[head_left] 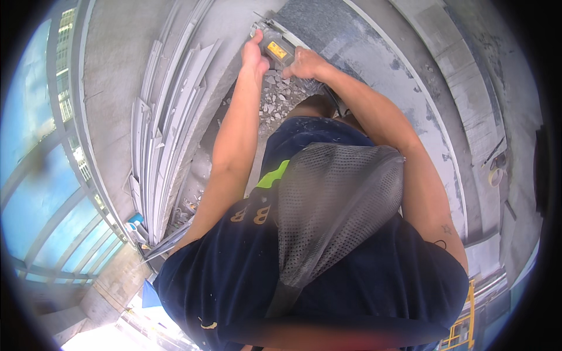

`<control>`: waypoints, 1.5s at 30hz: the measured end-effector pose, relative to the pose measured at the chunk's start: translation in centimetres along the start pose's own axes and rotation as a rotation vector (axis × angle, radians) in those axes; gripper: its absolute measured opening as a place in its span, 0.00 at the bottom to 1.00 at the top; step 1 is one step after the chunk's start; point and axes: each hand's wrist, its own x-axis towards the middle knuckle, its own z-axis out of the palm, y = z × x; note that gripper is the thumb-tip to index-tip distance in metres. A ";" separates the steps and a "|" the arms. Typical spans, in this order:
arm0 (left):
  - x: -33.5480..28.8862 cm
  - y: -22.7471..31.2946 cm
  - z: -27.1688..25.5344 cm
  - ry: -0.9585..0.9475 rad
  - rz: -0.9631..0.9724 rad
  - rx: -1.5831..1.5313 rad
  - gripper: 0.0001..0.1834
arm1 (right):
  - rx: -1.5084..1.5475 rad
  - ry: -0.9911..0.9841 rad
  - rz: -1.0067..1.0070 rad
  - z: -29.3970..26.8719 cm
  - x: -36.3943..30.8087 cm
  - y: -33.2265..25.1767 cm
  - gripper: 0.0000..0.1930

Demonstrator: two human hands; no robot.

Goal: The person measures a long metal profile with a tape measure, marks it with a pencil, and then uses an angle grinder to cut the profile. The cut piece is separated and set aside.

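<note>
Near the top of the head view, both my hands are on a grey power tool with a yellow label on its body. Its exact kind is hard to make out. My left hand grips the left side toward its front, thumb up along the housing. At the rear end, my right hand is wrapped round the body. A thin bar sticks out from the front. The tool sits at the edge of a grey slab, above a heap of broken rubble.
Long metal profiles lie stacked on the left. A pale strip edges the slab on the right, with a roll of tape farther right. Large windows line the far left. A yellow frame stands at lower right.
</note>
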 end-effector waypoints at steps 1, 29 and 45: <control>0.4 0.1 -0.2 -0.003 -0.007 -0.002 0.22 | 0.000 -0.007 -0.002 0.0 0.3 0.0 0.44; -1.1 -0.9 0.3 0.000 -0.009 0.004 0.19 | 0.019 0.017 -0.013 -0.4 -2.3 0.8 0.45; -0.8 -1.0 0.2 -0.013 -0.022 0.019 0.23 | 0.014 0.016 -0.012 -0.2 -1.9 0.9 0.45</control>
